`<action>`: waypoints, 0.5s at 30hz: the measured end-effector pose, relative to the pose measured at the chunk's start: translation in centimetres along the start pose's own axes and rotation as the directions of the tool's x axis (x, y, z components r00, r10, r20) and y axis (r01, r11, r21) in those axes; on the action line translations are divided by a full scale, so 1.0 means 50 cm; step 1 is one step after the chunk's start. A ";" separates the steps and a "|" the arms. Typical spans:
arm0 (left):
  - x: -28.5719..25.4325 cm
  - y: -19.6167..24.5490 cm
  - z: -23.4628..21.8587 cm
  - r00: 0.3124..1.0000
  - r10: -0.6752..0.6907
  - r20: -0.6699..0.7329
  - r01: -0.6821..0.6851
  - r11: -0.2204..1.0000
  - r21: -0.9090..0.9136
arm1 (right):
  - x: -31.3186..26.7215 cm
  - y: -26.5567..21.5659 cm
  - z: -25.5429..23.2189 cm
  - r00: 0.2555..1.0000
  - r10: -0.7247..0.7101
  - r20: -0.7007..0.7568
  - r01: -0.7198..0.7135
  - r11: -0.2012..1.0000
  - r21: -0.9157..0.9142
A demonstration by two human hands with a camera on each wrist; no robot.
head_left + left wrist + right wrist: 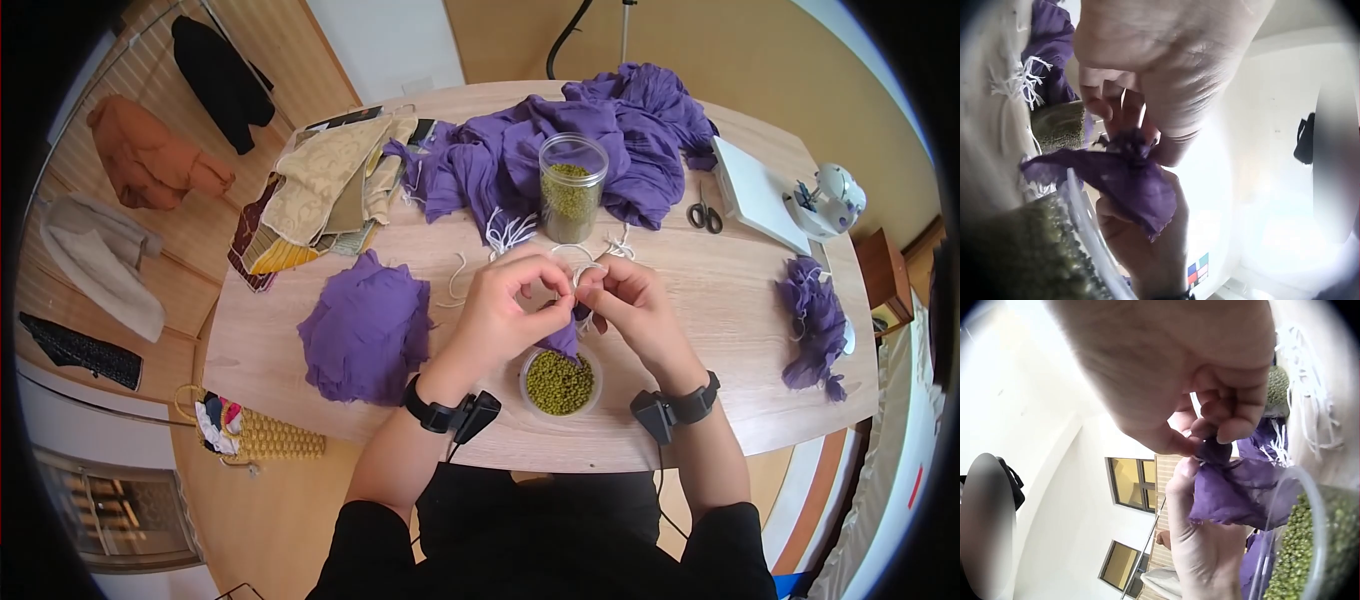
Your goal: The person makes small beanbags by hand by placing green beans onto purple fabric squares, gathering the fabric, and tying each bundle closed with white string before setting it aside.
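Observation:
Over the small tub of green beans (560, 382), my left hand (505, 305) and right hand (635, 305) meet, thumbs and fingertips pinching a white string (572, 248) that loops above them. Between them is a small bunched piece of purple cloth (1225, 494); its gathered part forms a dark round lump (1215, 451) at the right fingertips, and its loose edges flare down toward the tub. In the left wrist view the same cloth (1129, 187) spreads below the knotted part. Fingers partly hide the string's path around the cloth.
A tall clear jar of green beans (572, 195) stands behind the hands. Purple cloth pieces (365, 325) are piled left; a large purple cloth (500, 150) lies behind. White strings (510, 230), black scissors (704, 215), patterned fabrics (325, 180) and a small sewing machine (830, 200) surround them.

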State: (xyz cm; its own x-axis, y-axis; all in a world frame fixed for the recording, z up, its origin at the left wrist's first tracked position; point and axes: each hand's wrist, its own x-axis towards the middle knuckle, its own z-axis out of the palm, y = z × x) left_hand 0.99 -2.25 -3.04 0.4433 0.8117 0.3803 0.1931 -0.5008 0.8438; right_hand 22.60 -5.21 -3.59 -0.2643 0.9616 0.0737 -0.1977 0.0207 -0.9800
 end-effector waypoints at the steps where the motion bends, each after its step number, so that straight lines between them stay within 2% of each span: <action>1: 0.003 0.003 0.006 1.000 -0.001 -0.002 0.001 1.000 -0.001 | 0.000 -0.001 -0.001 1.000 0.002 0.001 -0.002 1.000 -0.001; 2: 0.007 0.006 0.014 0.984 0.164 -0.069 -0.156 0.982 0.104 | -0.001 -0.002 -0.004 0.999 0.041 0.003 -0.041 0.999 0.006; 3: 0.009 0.008 0.017 0.937 0.329 -0.118 -0.299 0.929 0.218 | -0.001 -0.003 -0.006 0.997 0.079 0.005 -0.079 0.997 0.013; 4: 0.010 0.014 0.016 0.937 0.328 -0.120 -0.298 0.929 0.218 | -0.002 -0.004 -0.007 0.997 0.080 0.007 -0.080 0.997 0.013; 6: 0.012 0.023 0.015 0.902 0.428 -0.062 -0.395 0.874 0.283 | -0.004 -0.009 -0.009 0.991 0.126 0.033 -0.128 0.991 0.048; 10: 0.008 0.018 0.011 0.912 0.411 -0.010 -0.393 0.880 0.268 | -0.005 -0.016 -0.010 0.984 0.166 0.059 -0.170 0.984 0.060; 12: 0.002 0.012 0.014 0.948 0.310 -0.072 -0.292 0.937 0.190 | -0.004 -0.013 -0.007 0.995 0.098 0.026 -0.099 0.995 0.017; 15: 0.003 0.010 0.015 0.962 0.248 -0.113 -0.239 0.967 0.084 | -0.006 -0.015 0.002 0.998 0.057 -0.012 -0.058 0.998 -0.030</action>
State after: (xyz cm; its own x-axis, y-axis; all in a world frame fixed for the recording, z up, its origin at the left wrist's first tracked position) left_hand 1.82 -2.61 -2.87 0.3758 0.6909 0.6176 0.1543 -0.7038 0.6934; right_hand 22.72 -5.53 -2.83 -0.2641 0.9644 0.0153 -0.1539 -0.0265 -0.9877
